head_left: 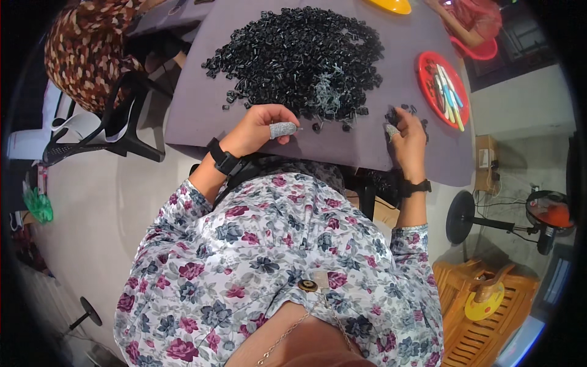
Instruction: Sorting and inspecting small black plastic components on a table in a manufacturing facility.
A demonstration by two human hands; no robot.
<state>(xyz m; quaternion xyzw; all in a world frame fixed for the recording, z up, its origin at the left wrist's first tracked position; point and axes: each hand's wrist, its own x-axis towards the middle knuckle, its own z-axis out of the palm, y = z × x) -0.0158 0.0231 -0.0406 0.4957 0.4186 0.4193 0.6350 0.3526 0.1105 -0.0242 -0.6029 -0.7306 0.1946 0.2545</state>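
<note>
My left hand (269, 129) is closed in a pinch at the near side of a big heap of small black plastic pieces (287, 58). A grey wrap covers its thumb. A tiny thin grey bit pokes out at the fingertips; its kind is too small to make out. My right hand (409, 139), its thumb also wrapped, hovers over a small group of black pieces (413, 109) at the right. Its thumb and fingers are apart, and nothing shows held between them. Thin grey strips (328, 93) lie on the near part of the heap.
A purple-grey cloth covers the table (195, 119). At the right, a red tray (426, 79) holds several knife-like tools. A yellow dish (394, 5) sits at the far edge. People sit at the far left and far right. Beside me stand a fan (461, 217) and an orange plastic chair (477, 318).
</note>
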